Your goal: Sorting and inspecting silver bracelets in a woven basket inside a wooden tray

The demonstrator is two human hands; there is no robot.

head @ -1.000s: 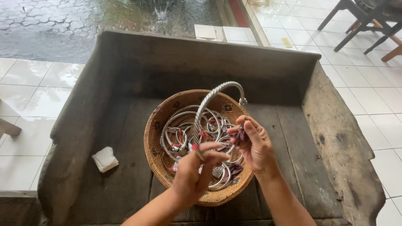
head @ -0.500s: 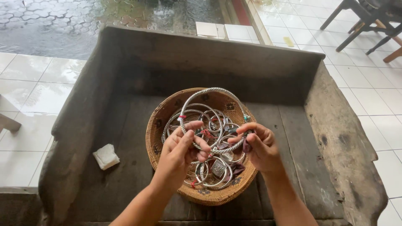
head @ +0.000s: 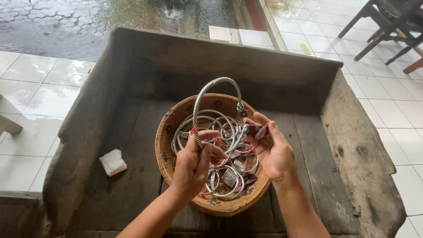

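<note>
Above the basket (head: pixel 176 174): left hand (head: pixel 194 165) now pinching the twisted silver bangle (head: pixel 211 90), swung upright from before. Right hand (head: pixel 273 152) off it, fingers loosely gripping purple cloth (head: pixel 260 131).

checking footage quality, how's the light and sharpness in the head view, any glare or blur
Head view: soft daylight, no hard shadows; the wet paving at top left glares with reflections; the wooden trough interior is dim; the left hand, twisted silver bangle and woven basket are sharp, without motion blur; wide-angle bending at the edges.
</note>
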